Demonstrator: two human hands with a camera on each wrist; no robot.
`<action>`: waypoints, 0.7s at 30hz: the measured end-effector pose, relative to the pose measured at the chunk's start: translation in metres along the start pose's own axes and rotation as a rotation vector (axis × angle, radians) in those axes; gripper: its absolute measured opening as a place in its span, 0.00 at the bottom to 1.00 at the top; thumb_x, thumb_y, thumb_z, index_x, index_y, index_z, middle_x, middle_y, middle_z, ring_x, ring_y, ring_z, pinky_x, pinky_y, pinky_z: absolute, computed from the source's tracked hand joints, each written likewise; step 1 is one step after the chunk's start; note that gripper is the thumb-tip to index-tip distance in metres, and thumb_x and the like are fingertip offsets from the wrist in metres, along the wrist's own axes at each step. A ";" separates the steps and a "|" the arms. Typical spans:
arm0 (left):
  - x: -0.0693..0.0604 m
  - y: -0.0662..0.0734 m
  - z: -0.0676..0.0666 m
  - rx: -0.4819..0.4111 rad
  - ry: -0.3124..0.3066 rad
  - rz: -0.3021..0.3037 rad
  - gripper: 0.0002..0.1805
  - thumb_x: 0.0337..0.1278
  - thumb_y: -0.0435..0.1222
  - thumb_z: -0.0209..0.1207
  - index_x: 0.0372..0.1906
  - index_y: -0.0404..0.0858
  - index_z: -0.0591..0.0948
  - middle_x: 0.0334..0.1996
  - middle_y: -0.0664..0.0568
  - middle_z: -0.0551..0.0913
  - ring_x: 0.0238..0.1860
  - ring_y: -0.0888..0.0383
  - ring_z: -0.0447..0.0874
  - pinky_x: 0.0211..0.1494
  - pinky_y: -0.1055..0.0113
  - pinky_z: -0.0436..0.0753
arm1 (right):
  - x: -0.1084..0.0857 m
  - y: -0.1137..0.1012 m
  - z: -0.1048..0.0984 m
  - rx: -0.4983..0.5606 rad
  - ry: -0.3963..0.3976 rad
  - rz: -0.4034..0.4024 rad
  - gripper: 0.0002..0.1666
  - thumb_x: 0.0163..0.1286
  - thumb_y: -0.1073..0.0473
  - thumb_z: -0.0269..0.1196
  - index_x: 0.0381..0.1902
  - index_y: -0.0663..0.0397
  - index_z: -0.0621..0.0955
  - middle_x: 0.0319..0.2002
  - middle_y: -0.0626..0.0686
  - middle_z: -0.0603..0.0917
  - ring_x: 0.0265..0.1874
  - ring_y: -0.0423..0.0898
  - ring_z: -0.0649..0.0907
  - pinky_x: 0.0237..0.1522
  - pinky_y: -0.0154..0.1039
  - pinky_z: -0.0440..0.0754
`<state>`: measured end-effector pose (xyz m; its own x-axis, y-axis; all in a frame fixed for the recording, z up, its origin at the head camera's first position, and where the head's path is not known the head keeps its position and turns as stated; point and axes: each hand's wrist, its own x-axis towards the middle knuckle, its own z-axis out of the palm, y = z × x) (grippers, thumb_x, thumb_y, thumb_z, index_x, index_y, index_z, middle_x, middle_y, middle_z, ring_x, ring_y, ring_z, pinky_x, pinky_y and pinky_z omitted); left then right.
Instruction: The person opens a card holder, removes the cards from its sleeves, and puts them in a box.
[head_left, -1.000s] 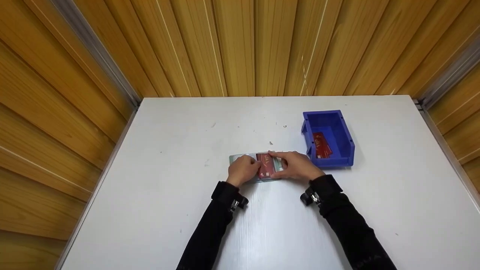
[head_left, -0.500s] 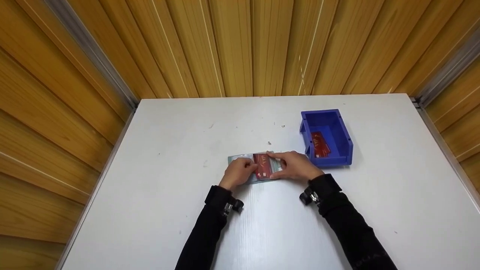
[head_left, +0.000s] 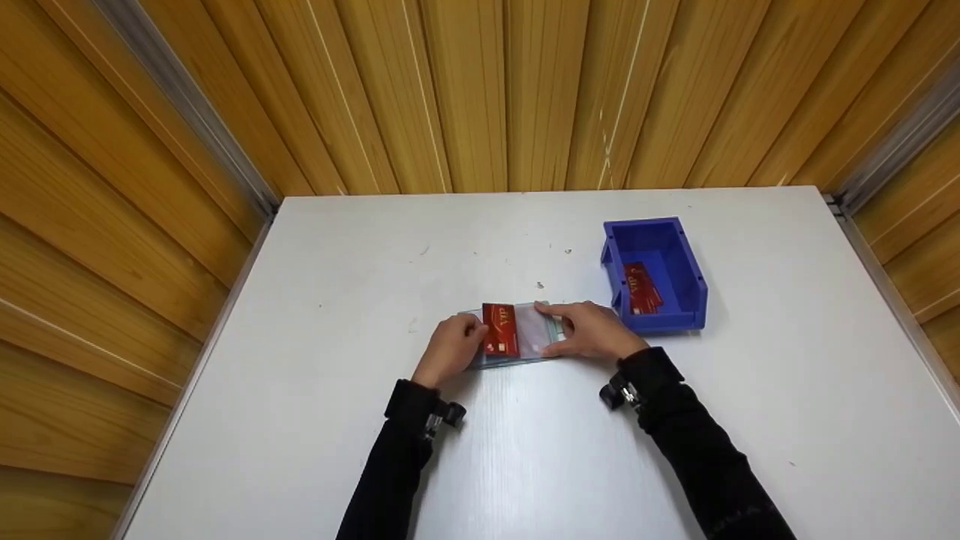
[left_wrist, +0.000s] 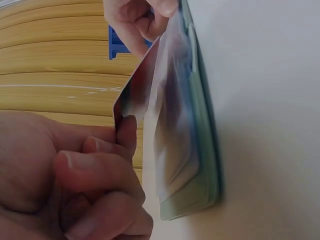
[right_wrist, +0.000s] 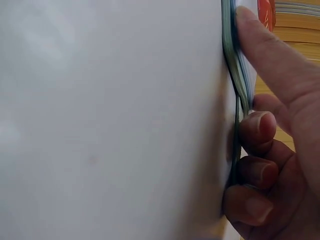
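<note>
A red card (head_left: 500, 330) with gold lettering is pinched between the thumb and fingers of my left hand (head_left: 451, 346). The left wrist view shows this card (left_wrist: 137, 87) tilted up, its near end clear of the plastic pages; whether its far end still touches them I cannot tell. Below it, a card holder (head_left: 534, 330) with clear sleeves and a pale green cover lies open on the white table. My right hand (head_left: 592, 332) grips the holder's right part, thumb and index finger spread across its near and far edges. In the right wrist view, the other fingers curl beside the holder's edge (right_wrist: 235, 75).
A blue plastic bin (head_left: 679, 300) stands just beyond my right hand, with several red cards (head_left: 640, 289) lying inside at its left. The white table (head_left: 337, 420) meets wood-patterned walls (head_left: 480, 97) at the back and sides.
My left hand has moved left with the red card, which has slid off the holder's right sleeve and looks brighter now. My right hand has stayed on the holder.
</note>
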<state>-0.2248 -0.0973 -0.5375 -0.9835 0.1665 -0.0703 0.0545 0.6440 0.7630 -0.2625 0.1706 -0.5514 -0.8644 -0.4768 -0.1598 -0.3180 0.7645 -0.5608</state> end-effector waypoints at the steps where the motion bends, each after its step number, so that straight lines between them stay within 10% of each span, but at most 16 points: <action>1: -0.001 0.000 -0.001 -0.008 0.002 -0.006 0.14 0.75 0.37 0.58 0.29 0.37 0.80 0.26 0.55 0.72 0.32 0.57 0.71 0.40 0.64 0.69 | 0.000 0.000 0.000 0.003 -0.002 0.001 0.51 0.55 0.37 0.78 0.75 0.35 0.72 0.26 0.44 0.70 0.26 0.42 0.69 0.31 0.38 0.64; 21: -0.004 0.029 -0.037 -0.279 0.018 0.009 0.11 0.77 0.38 0.56 0.37 0.36 0.82 0.37 0.53 0.77 0.41 0.56 0.72 0.43 0.64 0.71 | -0.001 0.001 -0.001 0.004 -0.002 -0.011 0.51 0.56 0.37 0.78 0.75 0.37 0.73 0.26 0.45 0.71 0.27 0.42 0.69 0.32 0.38 0.64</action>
<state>-0.2260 -0.1072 -0.4914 -0.9863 0.1566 -0.0528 0.0166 0.4115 0.9113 -0.2627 0.1720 -0.5511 -0.8601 -0.4860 -0.1547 -0.3263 0.7574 -0.5655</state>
